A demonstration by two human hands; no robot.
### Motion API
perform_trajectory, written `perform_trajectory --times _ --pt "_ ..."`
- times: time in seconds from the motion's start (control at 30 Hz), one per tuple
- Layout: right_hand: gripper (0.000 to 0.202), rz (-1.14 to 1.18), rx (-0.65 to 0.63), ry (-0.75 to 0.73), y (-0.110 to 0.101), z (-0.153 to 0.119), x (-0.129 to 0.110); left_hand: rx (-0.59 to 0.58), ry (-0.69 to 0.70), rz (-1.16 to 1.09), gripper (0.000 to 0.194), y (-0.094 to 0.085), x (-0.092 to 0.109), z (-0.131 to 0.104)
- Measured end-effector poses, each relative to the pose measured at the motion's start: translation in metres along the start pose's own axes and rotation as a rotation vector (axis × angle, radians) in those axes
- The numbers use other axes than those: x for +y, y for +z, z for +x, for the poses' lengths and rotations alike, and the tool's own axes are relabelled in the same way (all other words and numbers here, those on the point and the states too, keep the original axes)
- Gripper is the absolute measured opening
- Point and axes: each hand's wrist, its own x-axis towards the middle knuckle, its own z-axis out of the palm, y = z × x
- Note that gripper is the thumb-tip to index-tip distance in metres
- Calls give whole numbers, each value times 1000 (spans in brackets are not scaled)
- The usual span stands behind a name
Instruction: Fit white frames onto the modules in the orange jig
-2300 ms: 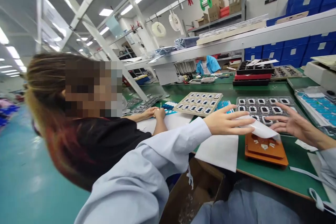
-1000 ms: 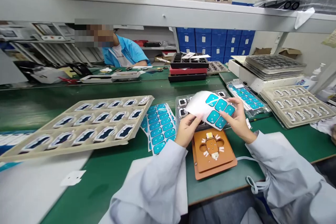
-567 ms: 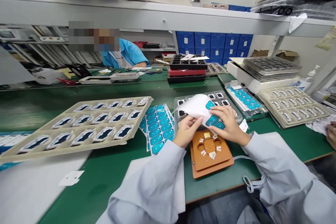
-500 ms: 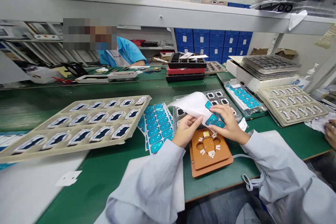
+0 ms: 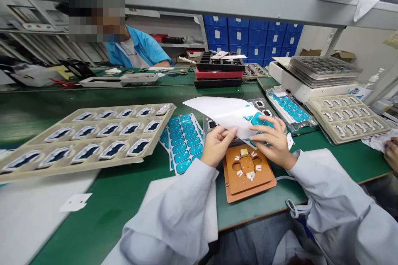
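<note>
Between my hands is a white-backed sheet of blue stickers [image 5: 222,109], bent over so that its white back shows on the left and blue pieces on the right. My left hand [image 5: 217,145] pinches its lower edge between thumb and fingers. At its right part, the bent fingers of my right hand [image 5: 272,143] hold the sheet. Below both hands lies an orange fixture plate [image 5: 248,190] with a shaped recess and small white pieces. Behind the sheet a clear tray [image 5: 207,122] of white-framed parts is partly hidden. More blue sticker sheets [image 5: 183,145] lie left of my hands.
A beige tray [image 5: 93,140] of white-rimmed dark parts stands at left. Another beige tray [image 5: 348,118] is at right, near a bagged sticker sheet [image 5: 290,107]. Black and red trays [image 5: 219,72] are stacked behind. A shelf beam [image 5: 186,2] crosses above. A co-worker [image 5: 137,47] sits opposite.
The sheet's white back has swung flatter and further left, covering more of the blue pieces. My right hand's fingers have shifted on the sheet. The camera view has tilted down slightly.
</note>
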Motion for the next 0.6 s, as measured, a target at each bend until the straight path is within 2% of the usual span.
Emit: perform_trajectory --times 0.13,0.27,0.4,0.6 --pt "21 69 -109 -198 -6 -4 -5 144 188 83 49 -15 -7 13" --pt "22 168 -273 -360 -8 -5 -6 339 264 236 62 -34 -18 25" --pt "21 190 -405 -371 -10 -1 -7 316 294 248 72 -35 -20 26" --pt "22 191 -511 -395 -16 5 -10 292 268 187 104 -29 -2 20"
